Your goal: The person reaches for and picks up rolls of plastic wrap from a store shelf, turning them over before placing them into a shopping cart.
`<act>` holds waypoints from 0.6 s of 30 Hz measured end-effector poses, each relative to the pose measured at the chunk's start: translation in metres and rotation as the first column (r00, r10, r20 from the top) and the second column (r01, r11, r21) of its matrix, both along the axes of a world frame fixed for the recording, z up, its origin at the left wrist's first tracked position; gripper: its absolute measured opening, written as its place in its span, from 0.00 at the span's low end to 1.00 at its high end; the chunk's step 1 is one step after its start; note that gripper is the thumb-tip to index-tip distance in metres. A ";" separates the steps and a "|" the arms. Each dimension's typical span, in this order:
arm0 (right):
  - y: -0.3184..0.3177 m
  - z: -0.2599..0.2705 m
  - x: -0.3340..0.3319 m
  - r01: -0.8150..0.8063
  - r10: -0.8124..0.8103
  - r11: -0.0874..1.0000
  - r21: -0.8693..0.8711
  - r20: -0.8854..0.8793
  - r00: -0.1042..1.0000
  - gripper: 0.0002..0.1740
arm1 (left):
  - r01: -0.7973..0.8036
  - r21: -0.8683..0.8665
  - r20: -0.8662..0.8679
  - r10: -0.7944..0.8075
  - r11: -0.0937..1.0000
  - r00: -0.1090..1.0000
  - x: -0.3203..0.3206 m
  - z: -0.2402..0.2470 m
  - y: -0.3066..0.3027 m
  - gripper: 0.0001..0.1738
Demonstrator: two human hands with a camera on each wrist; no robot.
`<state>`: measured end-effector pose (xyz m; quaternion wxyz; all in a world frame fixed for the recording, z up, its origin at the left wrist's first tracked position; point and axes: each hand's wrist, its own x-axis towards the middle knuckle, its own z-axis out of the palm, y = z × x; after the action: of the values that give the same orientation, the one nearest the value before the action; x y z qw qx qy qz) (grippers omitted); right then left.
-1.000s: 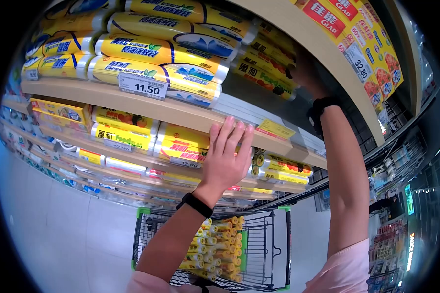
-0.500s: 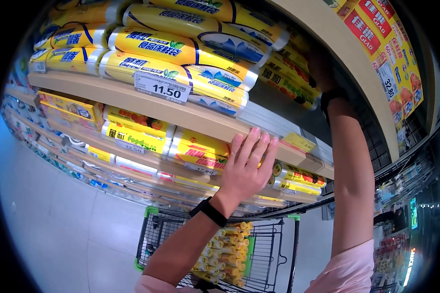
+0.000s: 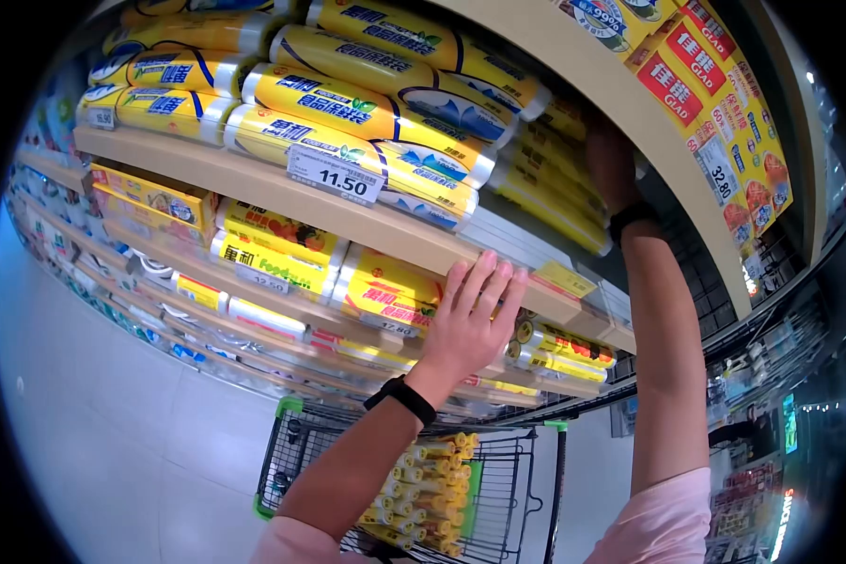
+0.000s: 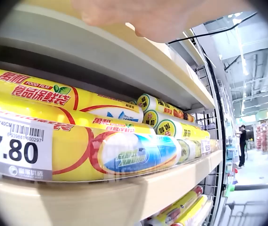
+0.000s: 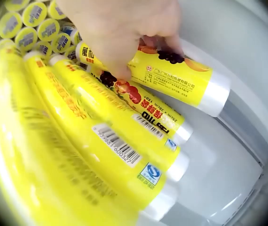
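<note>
My right hand (image 3: 613, 169) reaches into the shaded right part of the upper shelf. In the right wrist view, this hand (image 5: 129, 28) grips a yellow roll of food bags (image 5: 181, 80) printed with fruit, thumb on the near side and fingers over the far side. Several similar rolls (image 5: 124, 150) lie slanted beside it. My left hand (image 3: 475, 315) rests on the wooden front edge of the shelf (image 3: 395, 230), fingers straight. In the left wrist view, part of this hand (image 4: 138, 19) shows at the top, above a lower shelf of rolls (image 4: 138, 150).
Stacked yellow rolls (image 3: 324, 103) fill the upper shelf's left side, behind an 11.50 price tag (image 3: 336, 174). Boxes (image 3: 686, 80) stand on the shelf above. Below stands a shopping cart (image 3: 526, 489) holding many rolls (image 3: 432, 489). A person (image 4: 242, 143) stands far down the aisle.
The head view has shifted, moving the shelf rightward overall. My right hand stays inside the shelf, and the rolls beside it now look blurred and shifted. The left hand keeps to the shelf edge.
</note>
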<state>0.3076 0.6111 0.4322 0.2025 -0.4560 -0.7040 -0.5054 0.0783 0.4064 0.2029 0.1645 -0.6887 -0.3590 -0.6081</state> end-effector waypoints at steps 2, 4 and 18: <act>-0.017 -0.002 -0.002 -0.004 0.005 1.000 -0.010 0.023 1.000 0.19 | 0.011 -0.008 -0.020 -0.011 1.000 1.000 0.000 -0.002 0.001 0.29; -0.038 -0.001 -0.008 0.021 -0.019 0.998 -0.055 0.024 1.000 0.21 | 0.023 -0.016 -0.034 -0.023 1.000 0.999 -0.001 0.000 -0.001 0.31; -0.225 -0.026 -0.047 0.090 -0.286 0.890 -0.447 -0.394 0.873 0.33 | 0.032 -0.270 -0.296 -0.114 0.962 0.948 -0.035 0.032 -0.033 0.36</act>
<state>0.2607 0.3859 0.4058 0.2068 -0.6604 -0.6798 -0.2428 0.0437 0.3733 0.2353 0.1034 -0.8038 -0.3799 -0.4460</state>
